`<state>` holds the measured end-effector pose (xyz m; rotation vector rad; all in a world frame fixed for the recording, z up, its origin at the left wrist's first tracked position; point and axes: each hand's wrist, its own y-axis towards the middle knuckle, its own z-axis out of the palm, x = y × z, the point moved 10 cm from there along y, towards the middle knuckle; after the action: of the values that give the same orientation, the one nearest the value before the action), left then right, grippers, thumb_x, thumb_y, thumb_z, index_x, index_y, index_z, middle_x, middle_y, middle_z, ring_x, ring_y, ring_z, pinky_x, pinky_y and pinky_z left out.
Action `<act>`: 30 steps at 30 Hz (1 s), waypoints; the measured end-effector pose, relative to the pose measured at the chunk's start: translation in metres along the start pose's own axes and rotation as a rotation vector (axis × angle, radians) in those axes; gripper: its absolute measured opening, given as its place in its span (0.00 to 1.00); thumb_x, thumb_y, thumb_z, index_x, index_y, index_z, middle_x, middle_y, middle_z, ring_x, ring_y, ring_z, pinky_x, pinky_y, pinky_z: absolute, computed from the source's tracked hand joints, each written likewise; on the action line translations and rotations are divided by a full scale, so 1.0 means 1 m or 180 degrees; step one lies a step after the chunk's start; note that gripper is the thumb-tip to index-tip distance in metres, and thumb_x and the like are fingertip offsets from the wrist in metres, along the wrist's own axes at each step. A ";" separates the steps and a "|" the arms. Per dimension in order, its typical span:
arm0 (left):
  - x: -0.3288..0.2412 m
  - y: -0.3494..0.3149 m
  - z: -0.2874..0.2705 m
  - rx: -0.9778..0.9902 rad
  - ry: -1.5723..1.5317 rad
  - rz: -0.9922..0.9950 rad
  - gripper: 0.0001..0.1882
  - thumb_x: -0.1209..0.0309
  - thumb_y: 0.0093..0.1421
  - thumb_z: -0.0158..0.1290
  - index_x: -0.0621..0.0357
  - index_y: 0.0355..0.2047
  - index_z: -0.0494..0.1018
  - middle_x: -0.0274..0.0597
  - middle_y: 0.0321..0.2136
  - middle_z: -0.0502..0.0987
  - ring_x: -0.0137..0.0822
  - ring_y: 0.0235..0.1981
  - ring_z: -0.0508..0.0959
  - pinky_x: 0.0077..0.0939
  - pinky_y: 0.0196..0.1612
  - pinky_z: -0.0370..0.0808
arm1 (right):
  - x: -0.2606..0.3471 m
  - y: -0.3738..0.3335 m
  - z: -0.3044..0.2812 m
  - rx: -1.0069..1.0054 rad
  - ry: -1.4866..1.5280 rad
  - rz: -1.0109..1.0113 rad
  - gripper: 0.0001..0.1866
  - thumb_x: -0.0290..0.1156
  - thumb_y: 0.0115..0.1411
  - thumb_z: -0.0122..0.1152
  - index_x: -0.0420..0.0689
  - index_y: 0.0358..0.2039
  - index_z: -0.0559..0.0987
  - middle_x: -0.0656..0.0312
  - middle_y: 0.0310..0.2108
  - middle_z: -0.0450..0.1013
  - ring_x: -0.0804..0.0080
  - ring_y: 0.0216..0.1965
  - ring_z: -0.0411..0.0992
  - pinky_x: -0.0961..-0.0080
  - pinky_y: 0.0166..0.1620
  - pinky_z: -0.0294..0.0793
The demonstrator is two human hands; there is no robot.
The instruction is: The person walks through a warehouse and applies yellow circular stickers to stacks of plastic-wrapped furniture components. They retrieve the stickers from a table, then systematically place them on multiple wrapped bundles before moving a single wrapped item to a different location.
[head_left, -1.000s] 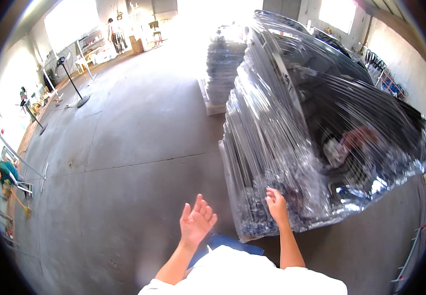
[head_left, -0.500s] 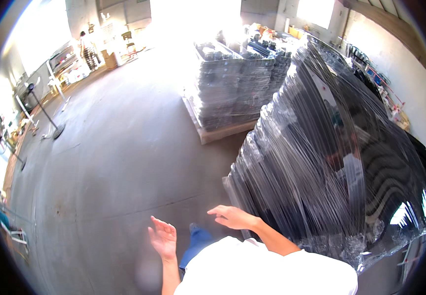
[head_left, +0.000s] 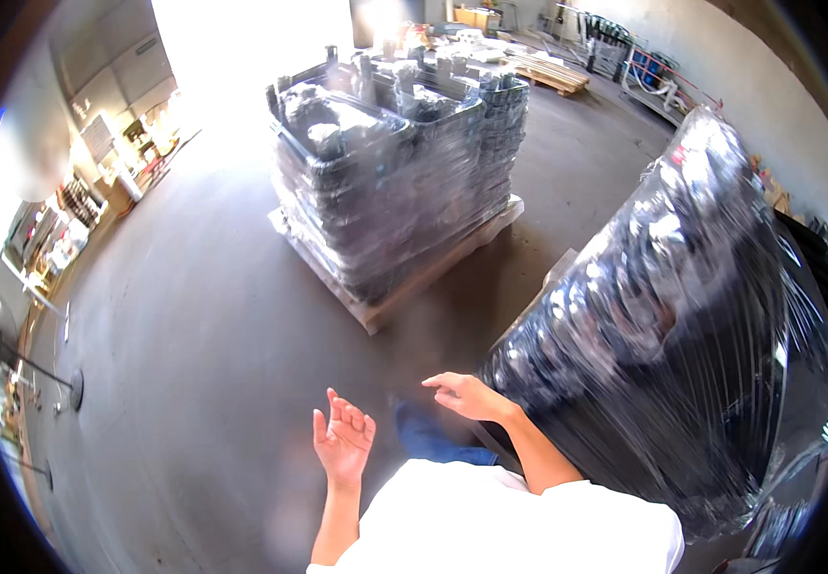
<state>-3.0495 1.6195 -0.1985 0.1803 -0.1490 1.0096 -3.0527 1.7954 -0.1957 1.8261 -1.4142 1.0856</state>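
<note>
Wrapped stack (head_left: 682, 344), contents obscured by film.

wrapped stack (head_left: 682, 325) right of both hands, second wrapped pallet (head_left: 399, 172) ahead on the floor (head_left: 184, 354).

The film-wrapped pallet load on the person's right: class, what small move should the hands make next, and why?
Probably bring the right hand sideways onto the film-wrapped pallet load. That hand is open, palm down, just off the load's near corner, seemingly not touching it. The left hand is open and empty too, held over the bare concrete floor, further from the load.
</note>
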 end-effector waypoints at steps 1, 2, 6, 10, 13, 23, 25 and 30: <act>-0.012 0.021 -0.005 -0.0085 -0.0056 -0.0053 0.20 0.57 0.62 0.40 0.48 0.52 0.65 0.35 0.46 0.73 0.36 0.49 0.70 0.41 0.56 0.58 | -0.008 0.031 -0.008 -0.0081 -0.0081 -0.0021 0.17 0.26 0.55 0.52 0.42 0.46 0.72 0.53 0.41 0.71 0.64 0.39 0.72 0.73 0.44 0.70; -0.024 0.039 -0.010 -0.0217 -0.0080 -0.0094 0.20 0.57 0.62 0.40 0.49 0.52 0.65 0.35 0.45 0.73 0.35 0.49 0.70 0.41 0.56 0.58 | -0.013 0.062 -0.016 -0.0150 -0.0161 -0.0049 0.17 0.26 0.54 0.52 0.42 0.46 0.72 0.53 0.41 0.71 0.63 0.39 0.72 0.73 0.44 0.70; -0.080 0.111 0.008 -0.0180 0.0216 -0.0052 0.20 0.58 0.62 0.38 0.49 0.53 0.63 0.35 0.47 0.72 0.35 0.51 0.69 0.40 0.57 0.57 | 0.007 0.181 -0.042 -0.0117 -0.0255 -0.0087 0.15 0.27 0.54 0.52 0.40 0.44 0.72 0.51 0.39 0.71 0.60 0.39 0.71 0.70 0.43 0.69; -0.150 0.165 0.036 0.0210 0.0025 0.0247 0.20 0.59 0.62 0.39 0.49 0.53 0.63 0.37 0.48 0.71 0.36 0.51 0.69 0.40 0.57 0.56 | 0.042 0.299 -0.043 -0.0070 -0.0384 -0.0726 0.16 0.27 0.53 0.53 0.40 0.43 0.72 0.49 0.45 0.67 0.56 0.48 0.66 0.68 0.50 0.64; -0.212 0.190 0.031 0.0016 -0.0208 0.0533 0.19 0.60 0.61 0.43 0.50 0.52 0.64 0.36 0.46 0.72 0.37 0.49 0.71 0.41 0.56 0.60 | 0.045 0.388 -0.031 -0.0414 -0.0810 -0.0914 0.19 0.28 0.51 0.55 0.40 0.46 0.70 0.45 0.53 0.59 0.50 0.56 0.56 0.59 0.56 0.57; -0.421 0.320 0.075 0.0428 -0.0486 0.0136 0.20 0.61 0.63 0.38 0.50 0.53 0.63 0.39 0.48 0.71 0.36 0.53 0.67 0.38 0.59 0.53 | 0.019 0.629 -0.039 -0.1439 -0.1859 0.0065 0.38 0.37 0.51 0.56 0.36 0.58 0.53 0.44 0.61 0.47 0.52 0.63 0.44 0.56 0.61 0.44; -0.455 0.349 0.090 0.0438 -0.0356 -0.0068 0.19 0.61 0.62 0.39 0.51 0.53 0.63 0.38 0.48 0.71 0.36 0.52 0.68 0.39 0.59 0.54 | 0.015 0.649 -0.042 -0.1597 -0.1649 0.0160 0.38 0.37 0.50 0.57 0.37 0.58 0.54 0.44 0.61 0.47 0.52 0.63 0.44 0.56 0.61 0.44; -0.509 0.426 0.102 0.0101 -0.0320 -0.0444 0.20 0.60 0.63 0.38 0.52 0.52 0.64 0.37 0.46 0.72 0.36 0.51 0.69 0.41 0.58 0.56 | 0.014 0.692 -0.030 -0.1611 -0.1452 0.0716 0.36 0.35 0.52 0.55 0.41 0.60 0.54 0.48 0.62 0.45 0.55 0.64 0.40 0.59 0.63 0.40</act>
<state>-3.6827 1.3982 -0.1698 0.2670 -0.2092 0.8647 -3.7249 1.6272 -0.1924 1.6146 -1.9789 0.3461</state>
